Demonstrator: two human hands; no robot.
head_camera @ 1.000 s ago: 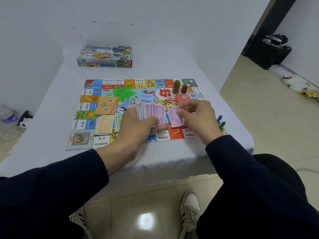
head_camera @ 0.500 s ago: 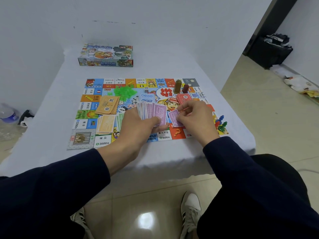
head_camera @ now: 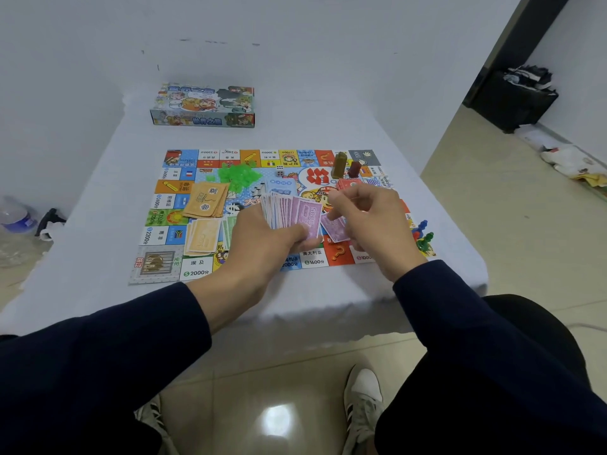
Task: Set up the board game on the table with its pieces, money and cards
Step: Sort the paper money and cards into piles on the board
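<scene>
The money is being sorted. The left hand point(head_camera: 262, 238) grips a fanned stack of purple notes point(head_camera: 292, 213) above the middle of the game board point(head_camera: 170, 192), thumb pressed across the front note. The right hand point(head_camera: 371, 221), fingers curled, pinches a single purple note point(head_camera: 335, 228) just beside the fan, over the board's near right part. The next move, as I judge it, calls for laying that note down flat (or on a pile of its own kind) without fouling the fan.

Yellow notes point(head_camera: 202, 236) and tan cards point(head_camera: 205, 200) already lie on the board's left half, green houses point(head_camera: 239, 175) toward its far edge, and pawns point(head_camera: 423, 236) stand at its right edge. The board lies near the counter's point(head_camera: 98, 224) front edge, and the pawns are close to the counter's right edge, so a sweeping sleeve could knock them off. Bare cloth lies to the left of the board and beyond it, up to the game box point(head_camera: 203, 106) near the far edge.
</scene>
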